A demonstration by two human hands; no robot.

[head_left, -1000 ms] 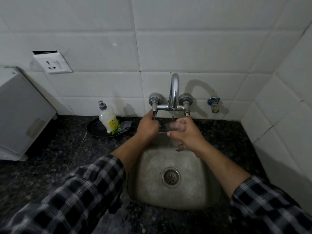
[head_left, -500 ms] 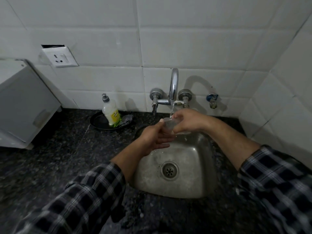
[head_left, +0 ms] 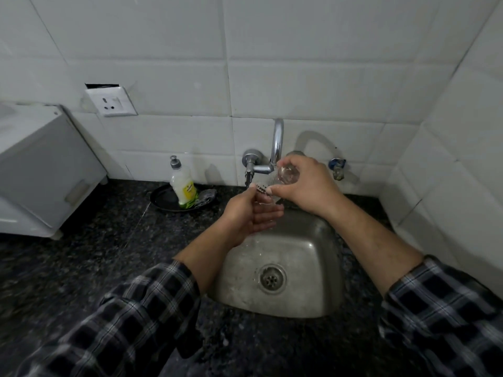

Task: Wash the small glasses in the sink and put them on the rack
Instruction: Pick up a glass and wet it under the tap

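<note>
A small clear glass [head_left: 287,175] is tilted just under the spout of the chrome faucet [head_left: 277,142], above the back of the steel sink [head_left: 302,306]. My right hand [head_left: 307,189] grips it from above, fingers curled round its base and side. My left hand [head_left: 250,216] lies just below and left of it, palm up with straight fingers; its thumb touches the glass's mouth. Part of the glass is hidden by my right hand. No rack is in view.
A dish-soap bottle [head_left: 183,186] stands in a black dish [head_left: 163,200] with a scrubber [head_left: 206,197] left of the faucet. A white appliance [head_left: 40,170] fills the left counter. A wall socket [head_left: 111,102] and a blue valve [head_left: 337,167] sit on the tiles.
My left hand left the tap handle and moved under the glass. My right hand raised the glass closer to the spout.
</note>
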